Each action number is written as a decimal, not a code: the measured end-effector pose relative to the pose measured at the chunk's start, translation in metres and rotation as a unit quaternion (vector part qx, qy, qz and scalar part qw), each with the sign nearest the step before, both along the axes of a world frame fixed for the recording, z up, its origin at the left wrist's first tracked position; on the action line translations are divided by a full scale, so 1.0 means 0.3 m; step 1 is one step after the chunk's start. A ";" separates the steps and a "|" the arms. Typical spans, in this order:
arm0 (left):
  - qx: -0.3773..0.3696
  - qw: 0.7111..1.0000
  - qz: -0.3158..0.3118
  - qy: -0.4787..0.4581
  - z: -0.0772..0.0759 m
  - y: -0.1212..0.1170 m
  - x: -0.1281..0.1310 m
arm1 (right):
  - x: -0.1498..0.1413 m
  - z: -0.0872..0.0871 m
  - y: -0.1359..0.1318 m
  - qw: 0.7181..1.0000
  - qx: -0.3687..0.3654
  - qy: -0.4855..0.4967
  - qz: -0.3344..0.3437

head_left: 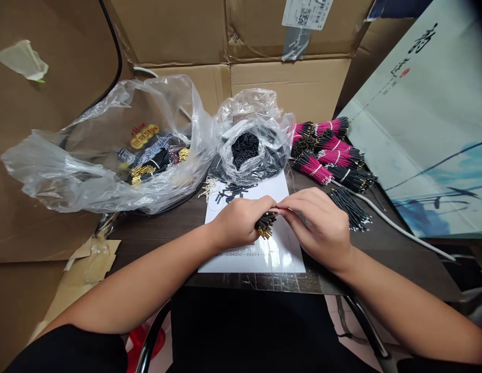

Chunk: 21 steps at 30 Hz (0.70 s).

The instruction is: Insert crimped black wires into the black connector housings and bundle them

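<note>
My left hand [241, 220] is closed around a bundle of black wires [266, 224] whose gold-coloured ends stick out below the fingers. My right hand [318, 223] meets it above the white sheet [252, 263]; its thumb and index finger are pinched together at the top of the bundle. Whatever lies in that pinch is too small to make out. Short black tubes [235, 191] lie loose on the sheet behind my left hand. Beyond them, a clear plastic bag [277, 150] stands open, filled with many more black tubes [245, 149].
A large clear bag [81, 171] at left holds gold-tipped wire bundles [147, 168]. Tied pink and black wire bundles [337, 155] are piled at right, beside a loose black bundle [349, 207] and a white cable [396, 223]. Cardboard boxes [287, 88] wall the back.
</note>
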<state>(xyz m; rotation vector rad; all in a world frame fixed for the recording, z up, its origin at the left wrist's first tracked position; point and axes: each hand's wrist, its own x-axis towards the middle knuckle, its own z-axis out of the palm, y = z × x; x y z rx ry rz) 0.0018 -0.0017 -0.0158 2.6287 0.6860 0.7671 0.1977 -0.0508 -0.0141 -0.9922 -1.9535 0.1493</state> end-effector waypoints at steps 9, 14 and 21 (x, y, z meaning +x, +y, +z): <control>-0.027 0.999 0.000 -0.035 -0.003 -0.006 0.001 | -0.009 0.008 0.003 0.994 -0.088 0.068 -0.012; -0.045 0.999 -0.001 -0.027 0.006 -0.007 0.004 | -0.009 0.005 0.002 0.986 -0.131 0.103 -0.014; -0.032 0.999 0.001 -0.038 -0.007 -0.006 0.006 | -0.010 -0.005 0.002 0.980 -0.174 0.101 0.006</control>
